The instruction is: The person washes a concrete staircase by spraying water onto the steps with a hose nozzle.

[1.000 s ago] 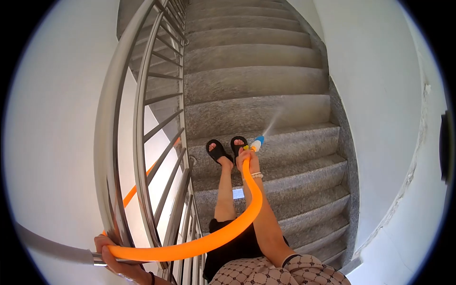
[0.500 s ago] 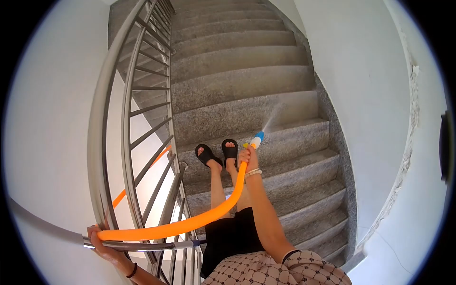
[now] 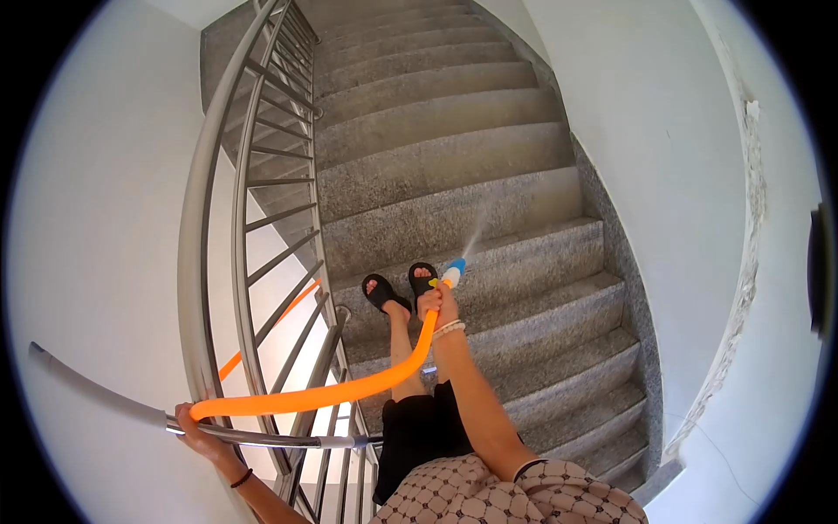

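Observation:
My right hand [image 3: 438,306] is closed round the grip of a spray nozzle [image 3: 453,273] with a blue tip and white body. Water sprays from it up and slightly right onto the stone stairs [image 3: 454,210]. An orange hose [image 3: 323,395] runs from the nozzle in a curve down to the left. There my left hand [image 3: 194,428] is wrapped round the hose, against a metal pole [image 3: 271,439] with a grey sleeve. Beyond the railing, more of the orange hose hangs down.
A steel railing [image 3: 202,218] with bars lines the left side of the stairs. My feet in black sandals [image 3: 384,293] stand on a step. A white wall [image 3: 646,175] with a chipped strip rises on the right.
The view has shifted. My right hand and the nozzle have moved left, and the spray points more steeply up the frame. My left hand appears higher, still holding the hose.

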{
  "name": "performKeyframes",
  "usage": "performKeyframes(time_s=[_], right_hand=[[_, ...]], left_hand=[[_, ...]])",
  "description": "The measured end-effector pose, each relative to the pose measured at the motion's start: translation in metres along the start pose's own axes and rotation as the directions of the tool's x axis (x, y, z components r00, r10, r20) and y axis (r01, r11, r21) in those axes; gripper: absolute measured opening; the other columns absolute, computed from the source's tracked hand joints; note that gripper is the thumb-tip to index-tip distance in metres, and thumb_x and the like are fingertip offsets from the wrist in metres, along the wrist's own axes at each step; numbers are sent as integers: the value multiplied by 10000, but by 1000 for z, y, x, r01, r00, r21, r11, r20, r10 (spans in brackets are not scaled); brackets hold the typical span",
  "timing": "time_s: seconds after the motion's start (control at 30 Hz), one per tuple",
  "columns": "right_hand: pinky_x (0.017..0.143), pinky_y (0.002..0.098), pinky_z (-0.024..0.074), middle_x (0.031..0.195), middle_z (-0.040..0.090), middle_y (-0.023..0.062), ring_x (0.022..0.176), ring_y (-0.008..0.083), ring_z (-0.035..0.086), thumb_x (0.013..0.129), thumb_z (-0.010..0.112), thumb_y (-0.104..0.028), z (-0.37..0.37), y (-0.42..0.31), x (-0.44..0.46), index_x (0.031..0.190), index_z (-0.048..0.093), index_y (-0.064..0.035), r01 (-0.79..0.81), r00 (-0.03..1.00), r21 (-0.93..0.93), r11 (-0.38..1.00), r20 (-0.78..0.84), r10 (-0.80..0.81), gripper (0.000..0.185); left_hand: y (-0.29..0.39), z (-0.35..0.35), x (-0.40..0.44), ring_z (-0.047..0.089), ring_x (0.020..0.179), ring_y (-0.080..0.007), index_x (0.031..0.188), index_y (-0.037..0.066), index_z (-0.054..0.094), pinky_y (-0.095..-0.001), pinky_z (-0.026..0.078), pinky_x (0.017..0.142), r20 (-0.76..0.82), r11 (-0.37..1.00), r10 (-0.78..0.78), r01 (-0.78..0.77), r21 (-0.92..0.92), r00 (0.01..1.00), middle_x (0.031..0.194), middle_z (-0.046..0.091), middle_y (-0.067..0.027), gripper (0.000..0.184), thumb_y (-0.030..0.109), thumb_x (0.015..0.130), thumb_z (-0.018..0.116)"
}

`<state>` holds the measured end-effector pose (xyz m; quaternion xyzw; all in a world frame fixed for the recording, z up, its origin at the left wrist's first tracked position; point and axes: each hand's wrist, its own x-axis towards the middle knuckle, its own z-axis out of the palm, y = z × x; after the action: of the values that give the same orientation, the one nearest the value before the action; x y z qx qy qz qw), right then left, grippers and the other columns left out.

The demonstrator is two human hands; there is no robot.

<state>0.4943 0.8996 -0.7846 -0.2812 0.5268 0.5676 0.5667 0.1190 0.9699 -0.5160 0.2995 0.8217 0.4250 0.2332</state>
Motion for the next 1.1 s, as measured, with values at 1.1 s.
performKeyframes(time_s=[1.1], right_hand=[[315,170,338,510,365,-21,351,60,336,841,436,-211,-3,11,-55,644,366,-96,-19,999,220,975,-31,27,238]], left_hand=[[17,7,-10,297,446,-67,568,58,402,-209,241,417,-51,1000,-15,15,-12,999,529,335,21,251,227,750,440]])
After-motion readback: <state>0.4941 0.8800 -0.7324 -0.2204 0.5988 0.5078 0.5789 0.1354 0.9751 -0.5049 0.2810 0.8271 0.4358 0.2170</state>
